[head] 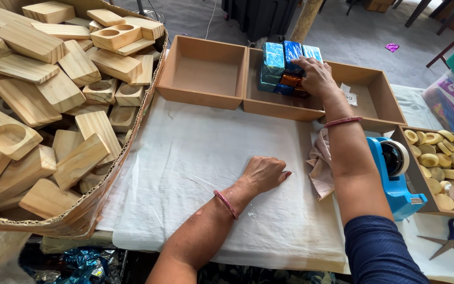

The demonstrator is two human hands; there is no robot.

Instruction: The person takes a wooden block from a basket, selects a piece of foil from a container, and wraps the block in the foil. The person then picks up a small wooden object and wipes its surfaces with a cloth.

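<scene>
Head view. The right hand (316, 73), at about one o'clock, reaches forward with the arm nearly straight and the palm turned down; its grip is narrow, the fingers curled over the top right of a stack of foil-wrapped blocks (286, 67), blue, teal and copper, which it touches. The stack stands inside the middle wooden tray (269, 108), against its far wall, between an empty tray (203, 71) at twelve o'clock and a third tray (384, 100) at two o'clock. The left hand (264, 173), at centre, rests knuckles-up and loosely closed on the white cloth (185, 158) that covers the bench, holding nothing; the forearm lies slanted from six o'clock. A beaded bracelet (226, 204) circles each wrist.

Judged from this pose, the step in hand is squaring the wrapped blocks in their tray. It is done well by pressing lightly and evenly from above, so that the foil does not tear and the upper blocks do not slide, with the left hand braced on the cloth for balance.

At nine o'clock, a cardboard box (80, 215) of bare wooden blocks (27, 100); at four o'clock, a blue tape dispenser (395, 179)
</scene>
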